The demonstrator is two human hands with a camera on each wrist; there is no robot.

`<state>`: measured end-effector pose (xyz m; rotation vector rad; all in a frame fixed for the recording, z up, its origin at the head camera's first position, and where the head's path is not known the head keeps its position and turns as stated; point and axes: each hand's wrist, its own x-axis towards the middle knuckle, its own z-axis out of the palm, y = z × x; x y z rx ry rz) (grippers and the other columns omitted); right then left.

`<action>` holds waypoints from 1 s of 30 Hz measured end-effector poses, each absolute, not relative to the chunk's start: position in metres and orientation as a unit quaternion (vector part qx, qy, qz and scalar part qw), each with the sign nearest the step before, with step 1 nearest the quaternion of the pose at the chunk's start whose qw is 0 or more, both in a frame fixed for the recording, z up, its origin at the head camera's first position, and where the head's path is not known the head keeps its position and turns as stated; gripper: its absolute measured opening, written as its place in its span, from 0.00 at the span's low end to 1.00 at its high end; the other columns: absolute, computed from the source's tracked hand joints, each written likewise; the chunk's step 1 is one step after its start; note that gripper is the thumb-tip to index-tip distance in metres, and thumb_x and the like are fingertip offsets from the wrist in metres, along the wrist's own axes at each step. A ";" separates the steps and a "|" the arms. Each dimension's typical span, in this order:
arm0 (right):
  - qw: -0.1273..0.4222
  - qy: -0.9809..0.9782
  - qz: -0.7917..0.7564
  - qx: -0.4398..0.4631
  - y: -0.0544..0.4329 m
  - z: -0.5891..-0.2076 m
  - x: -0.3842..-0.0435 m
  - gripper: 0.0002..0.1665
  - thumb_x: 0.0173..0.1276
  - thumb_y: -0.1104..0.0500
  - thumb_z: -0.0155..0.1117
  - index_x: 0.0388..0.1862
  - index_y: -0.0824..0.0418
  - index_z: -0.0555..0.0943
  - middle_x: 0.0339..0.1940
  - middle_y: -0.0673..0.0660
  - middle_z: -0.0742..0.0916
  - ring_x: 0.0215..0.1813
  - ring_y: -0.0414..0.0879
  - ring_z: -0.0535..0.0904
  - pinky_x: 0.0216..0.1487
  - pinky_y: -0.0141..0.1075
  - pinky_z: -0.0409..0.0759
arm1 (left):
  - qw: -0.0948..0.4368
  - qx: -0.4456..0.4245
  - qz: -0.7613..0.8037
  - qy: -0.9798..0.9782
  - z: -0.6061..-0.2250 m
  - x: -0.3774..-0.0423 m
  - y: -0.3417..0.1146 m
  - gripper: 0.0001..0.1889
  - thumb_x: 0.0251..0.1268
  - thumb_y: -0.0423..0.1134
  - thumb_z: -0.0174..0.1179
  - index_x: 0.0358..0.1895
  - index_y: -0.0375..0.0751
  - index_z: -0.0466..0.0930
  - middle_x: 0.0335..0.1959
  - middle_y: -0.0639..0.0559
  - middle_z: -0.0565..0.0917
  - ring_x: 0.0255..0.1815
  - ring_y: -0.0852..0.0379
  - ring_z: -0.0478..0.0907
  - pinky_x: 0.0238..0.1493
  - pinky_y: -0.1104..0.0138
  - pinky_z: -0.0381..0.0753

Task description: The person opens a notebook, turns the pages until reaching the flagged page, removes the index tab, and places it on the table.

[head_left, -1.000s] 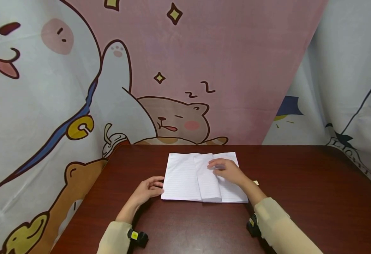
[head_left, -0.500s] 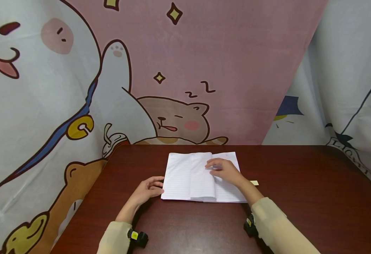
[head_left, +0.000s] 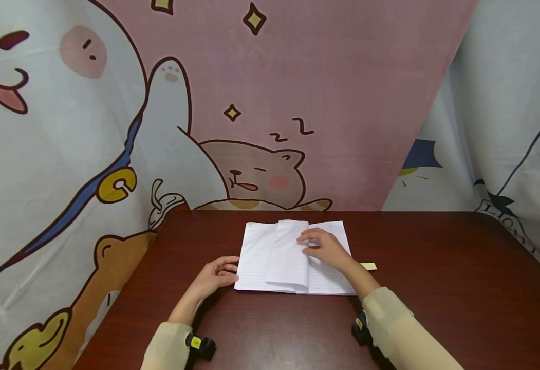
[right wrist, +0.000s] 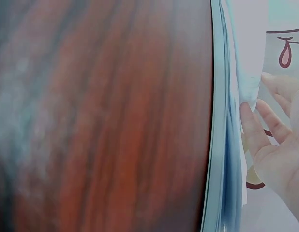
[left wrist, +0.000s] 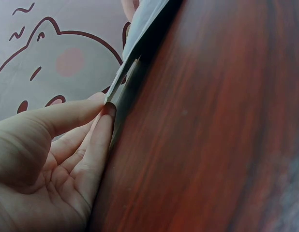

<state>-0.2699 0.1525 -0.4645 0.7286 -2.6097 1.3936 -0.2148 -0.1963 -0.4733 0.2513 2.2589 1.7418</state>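
Observation:
An open lined notebook (head_left: 253, 257) lies on the table, one of its pages (head_left: 288, 262) bent over toward the left. My left hand (head_left: 216, 273) is at the notebook's left edge; in the left wrist view its thumb (left wrist: 77, 116) lies over that edge and a finger under it. My right hand (head_left: 327, 250) touches the bent page near its curved right side, with thumb and fingertips apart. From the right wrist view, the right thumb (right wrist: 252, 128) meets the page's bulge (right wrist: 248, 94).
The dark red-brown table (head_left: 436, 288) stretches out on both sides. A pale yellow strip (head_left: 369, 266) sticks out beside my right forearm, right of the notebook. Behind the table hangs a cartoon-printed cloth (head_left: 343, 103).
The bent page has swung further left over the left half of the notebook. My right hand has shifted slightly left with it, while the left hand has stayed in place.

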 end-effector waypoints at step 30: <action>0.047 -0.855 0.450 0.253 0.137 -0.463 -0.268 0.14 0.59 0.69 0.72 0.46 0.67 0.86 0.56 0.68 0.83 0.61 0.62 0.78 0.56 0.45 0.83 | 0.133 0.080 0.602 0.783 -0.475 -0.216 -0.196 0.29 0.63 0.31 0.66 0.67 0.31 0.71 0.52 0.34 0.81 0.41 0.59 0.79 0.44 0.71 0.83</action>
